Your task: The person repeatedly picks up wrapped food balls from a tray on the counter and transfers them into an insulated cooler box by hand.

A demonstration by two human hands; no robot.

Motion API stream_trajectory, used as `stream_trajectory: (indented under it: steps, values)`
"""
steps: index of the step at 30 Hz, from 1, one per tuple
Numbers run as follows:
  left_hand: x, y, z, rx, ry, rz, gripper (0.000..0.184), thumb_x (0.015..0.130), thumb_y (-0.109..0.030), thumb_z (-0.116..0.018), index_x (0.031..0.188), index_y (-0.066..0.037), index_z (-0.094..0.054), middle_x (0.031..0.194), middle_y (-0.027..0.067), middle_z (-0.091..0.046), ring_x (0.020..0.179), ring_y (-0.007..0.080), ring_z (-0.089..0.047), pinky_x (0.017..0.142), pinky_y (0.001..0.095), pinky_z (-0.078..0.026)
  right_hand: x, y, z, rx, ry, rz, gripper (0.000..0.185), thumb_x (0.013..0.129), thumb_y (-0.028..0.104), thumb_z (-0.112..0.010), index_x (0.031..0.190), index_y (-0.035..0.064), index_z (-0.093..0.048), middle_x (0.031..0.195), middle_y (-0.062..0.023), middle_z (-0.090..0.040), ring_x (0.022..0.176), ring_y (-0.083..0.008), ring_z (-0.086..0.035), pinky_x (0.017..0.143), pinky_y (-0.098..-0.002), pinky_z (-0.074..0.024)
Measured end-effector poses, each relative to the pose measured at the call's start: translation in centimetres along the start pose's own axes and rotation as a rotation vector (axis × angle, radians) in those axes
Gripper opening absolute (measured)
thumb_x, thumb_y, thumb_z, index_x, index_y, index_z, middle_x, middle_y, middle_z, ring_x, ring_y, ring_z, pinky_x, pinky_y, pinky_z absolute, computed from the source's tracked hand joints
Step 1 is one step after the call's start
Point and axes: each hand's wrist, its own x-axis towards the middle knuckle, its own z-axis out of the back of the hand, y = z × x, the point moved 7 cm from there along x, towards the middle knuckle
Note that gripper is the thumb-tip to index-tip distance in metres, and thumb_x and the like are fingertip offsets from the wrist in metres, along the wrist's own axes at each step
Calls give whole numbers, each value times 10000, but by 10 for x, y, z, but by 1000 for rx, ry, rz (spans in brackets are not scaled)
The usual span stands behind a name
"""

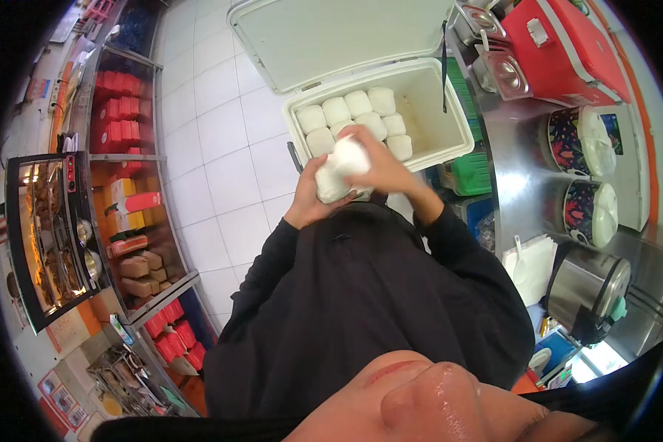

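My left hand (pixel 309 193) is closed around a white wrapped bundle (pixel 331 184), rounded and palm-sized. Just above it, my right hand (pixel 384 168) grips a second white bundle (pixel 351 156), slightly blurred and up against the first. Both are held over the near edge of an open white cooler box (pixel 457 140). Inside the box, several similar white bundles (pixel 370 127) sit in rows toward the left, partly hidden by my hands. What is inside the wrapping does not show.
The raised cooler lid (pixel 339 40) leans away at the back. To the right, a steel counter (pixel 516 199) carries a red cooler (pixel 567 51), patterned pots (pixel 578 140) and a steel rice cooker (pixel 586 283). Shelves with red boxes (pixel 121 110) stand left, beyond the tiled floor (pixel 221 132).
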Motion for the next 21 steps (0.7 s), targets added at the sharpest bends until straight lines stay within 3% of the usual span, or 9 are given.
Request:
stream_trajectory:
  steps: [1,3,5,8,14,17,21]
  values:
    - [-8,-4,-6,31,-55,-10,413,912,-429,-541,1251,-194,-531,1060,51,-611,992,270,-614,809,455,-518,4,-25,19,-11,-93,-27,626,681,209,-779,1225,84,-495,1156,-128,-549,1069,-264,-563,898,-375,-453]
    - [-6,-9,14,19,-67,-66,422,918,-434,-523,1285,-224,-510,1077,72,-604,1013,306,-595,823,474,-499,5,-98,66,95,-288,-444,701,642,261,-808,1252,75,-516,1249,-179,-526,1111,-273,-558,935,-373,-460]
    - [-7,-13,32,-6,-91,-105,432,919,-433,-518,1301,-234,-500,1081,84,-599,1017,319,-585,827,481,-491,7,-180,115,-122,-503,-412,711,629,320,-815,1227,46,-546,1223,-221,-528,1094,-308,-556,925,-405,-463]
    - [-14,-11,47,-66,-157,-132,438,912,-428,-531,1296,-218,-504,1067,93,-592,1004,315,-582,821,468,-494,3,-244,138,-570,-589,-482,758,607,361,-822,1229,27,-545,1178,-254,-526,1085,-363,-534,939,-439,-447]
    - [-24,1,52,-113,-210,-124,417,903,-414,-544,1265,-212,-491,1013,91,-599,923,301,-617,754,446,-524,13,-263,111,-512,-572,-408,820,614,433,-834,1257,23,-532,1152,-266,-503,1104,-392,-494,978,-455,-414]
    - [-25,6,58,-102,-203,-122,436,912,-413,-535,1302,-220,-506,1063,92,-591,980,309,-587,813,455,-505,13,-264,109,-548,-599,-409,817,683,506,-800,1282,22,-529,1151,-263,-496,1097,-395,-490,985,-451,-406]
    - [-27,9,60,-83,-234,-119,443,909,-412,-539,1308,-223,-503,1059,87,-592,957,292,-599,805,452,-513,14,-273,104,-474,-526,-388,764,788,536,-716,1303,6,-521,1198,-285,-482,1127,-419,-480,1016,-446,-379]
